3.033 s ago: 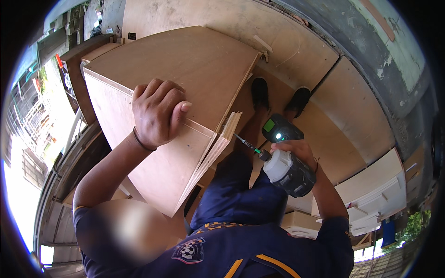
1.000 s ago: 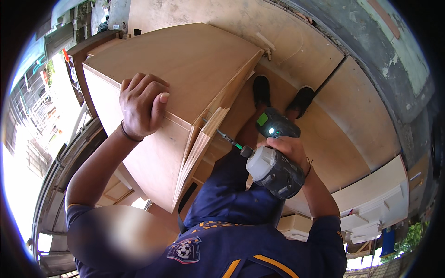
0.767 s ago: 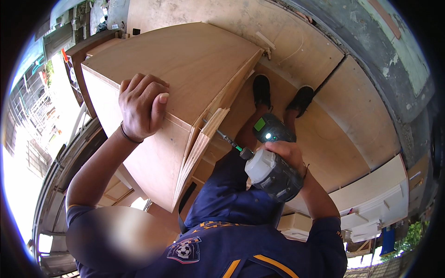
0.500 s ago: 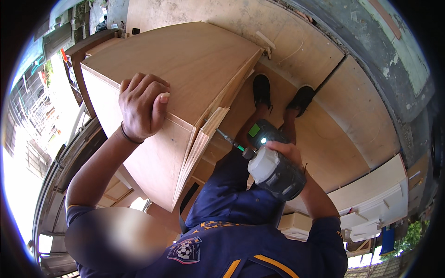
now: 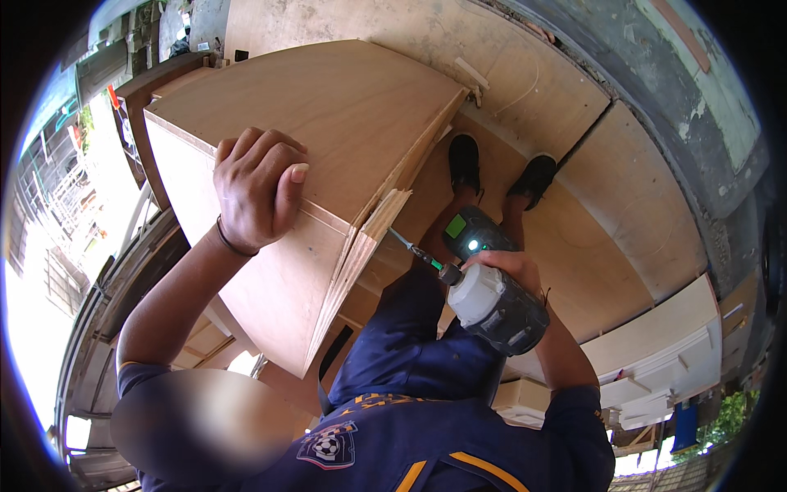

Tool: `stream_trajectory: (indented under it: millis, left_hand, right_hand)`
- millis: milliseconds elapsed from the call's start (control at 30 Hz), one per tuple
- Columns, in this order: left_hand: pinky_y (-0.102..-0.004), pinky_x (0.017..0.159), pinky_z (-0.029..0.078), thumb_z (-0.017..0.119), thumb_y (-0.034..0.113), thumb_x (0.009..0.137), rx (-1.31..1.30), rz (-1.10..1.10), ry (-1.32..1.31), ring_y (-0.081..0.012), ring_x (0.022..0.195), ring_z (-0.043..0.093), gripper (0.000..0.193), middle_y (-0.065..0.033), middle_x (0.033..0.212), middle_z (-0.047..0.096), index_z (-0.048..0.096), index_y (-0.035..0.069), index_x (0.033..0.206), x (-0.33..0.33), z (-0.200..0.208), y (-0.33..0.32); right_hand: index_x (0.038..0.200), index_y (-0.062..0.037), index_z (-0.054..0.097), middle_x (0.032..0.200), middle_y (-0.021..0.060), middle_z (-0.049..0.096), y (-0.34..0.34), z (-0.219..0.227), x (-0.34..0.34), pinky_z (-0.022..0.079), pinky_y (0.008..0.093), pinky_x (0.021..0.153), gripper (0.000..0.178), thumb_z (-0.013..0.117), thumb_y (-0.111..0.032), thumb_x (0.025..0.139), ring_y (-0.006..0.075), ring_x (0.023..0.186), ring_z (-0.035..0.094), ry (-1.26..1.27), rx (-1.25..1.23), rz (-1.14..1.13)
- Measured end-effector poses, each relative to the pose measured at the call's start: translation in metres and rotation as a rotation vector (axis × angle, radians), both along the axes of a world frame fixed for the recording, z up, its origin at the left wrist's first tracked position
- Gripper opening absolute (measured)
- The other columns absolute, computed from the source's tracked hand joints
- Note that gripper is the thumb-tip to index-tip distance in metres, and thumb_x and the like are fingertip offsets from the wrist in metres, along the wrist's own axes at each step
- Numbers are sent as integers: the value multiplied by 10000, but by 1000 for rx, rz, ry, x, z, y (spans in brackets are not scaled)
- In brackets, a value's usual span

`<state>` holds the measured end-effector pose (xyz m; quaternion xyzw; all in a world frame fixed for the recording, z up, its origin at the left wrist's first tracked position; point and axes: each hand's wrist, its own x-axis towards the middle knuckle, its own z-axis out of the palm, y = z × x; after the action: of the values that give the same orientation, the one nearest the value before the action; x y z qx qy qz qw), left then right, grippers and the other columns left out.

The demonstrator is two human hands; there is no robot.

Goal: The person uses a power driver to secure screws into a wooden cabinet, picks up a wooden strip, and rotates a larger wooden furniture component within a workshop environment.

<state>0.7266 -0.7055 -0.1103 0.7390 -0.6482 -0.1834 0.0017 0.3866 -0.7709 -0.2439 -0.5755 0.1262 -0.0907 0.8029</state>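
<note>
A large plywood box (image 5: 320, 115) stands in front of me, a little to the left. My left hand (image 5: 261, 187) is curled over its near top edge, fingers bent on the top panel. In my right hand (image 5: 512, 266) is a cordless impact driver (image 5: 496, 307), dark with a pale grey front and its light on. A long driver bit (image 5: 416, 251) points up and left from it, its tip close to the box's right-hand edge. Along that edge, layered plywood strips (image 5: 361, 239) show rough, splintered ends. Whether the tip touches the wood, I cannot tell.
My shoes (image 5: 465, 161) rest on plywood sheeting (image 5: 590, 254) that covers the floor. White boards (image 5: 656, 369) are stacked at the lower right. A grey wall (image 5: 689, 98) runs along the far right, and a small wood offcut (image 5: 472, 72) lies beyond the box.
The impact driver has shifted slightly right and down in my right hand, drawing the bit tip a little to the right. My left hand stays on the box edge.
</note>
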Motion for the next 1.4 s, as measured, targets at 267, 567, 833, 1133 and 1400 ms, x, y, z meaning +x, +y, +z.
stream_trajectory:
  millis: [267, 567, 833, 1133, 1400]
  left_hand:
    - [-336, 633, 354, 456, 198, 883, -3, 2, 6, -236, 697, 546, 237, -83, 781, 616, 554, 46, 730, 2, 0, 1]
    - [-330, 635, 352, 483, 191, 870, -33, 1, 27, -227, 686, 547, 216, -77, 775, 614, 557, 52, 724, 3, -1, 3]
    - [-327, 649, 355, 480, 197, 883, -59, -2, 4, -225, 709, 558, 230, -77, 785, 621, 564, 51, 727, 2, -3, 4]
    - [-529, 1081, 106, 637, 572, 718, -107, 132, 118, -314, 1135, 496, 627, -111, 1082, 589, 558, 56, 1065, -54, 6, 22]
    - [-594, 1062, 81, 660, 452, 653, -76, 132, 30, -366, 1146, 439, 711, -141, 1075, 534, 464, 42, 1200, -70, 0, 29]
  right_hand:
    - [1147, -50, 518, 907, 150, 662, 11, 22, -11, 553, 313, 704, 404, 682, -104, 781, 217, 786, 672, 430, 961, -95]
    - [1176, -61, 472, 988, 173, 638, -8, 27, -1, 560, 321, 728, 378, 627, -64, 831, 226, 809, 663, 416, 1384, -35]
    - [1251, -89, 449, 1055, 179, 620, 13, 40, -8, 563, 334, 720, 359, 523, -110, 900, 238, 818, 658, 160, 597, -186]
    - [1255, -28, 446, 1064, 156, 622, 5, 37, -13, 559, 326, 743, 464, 622, -35, 826, 217, 856, 652, 197, 333, -174]
    - [1243, -64, 507, 962, 115, 677, 35, 10, -34, 548, 278, 762, 461, 676, -115, 817, 176, 832, 674, 596, 1095, -72]
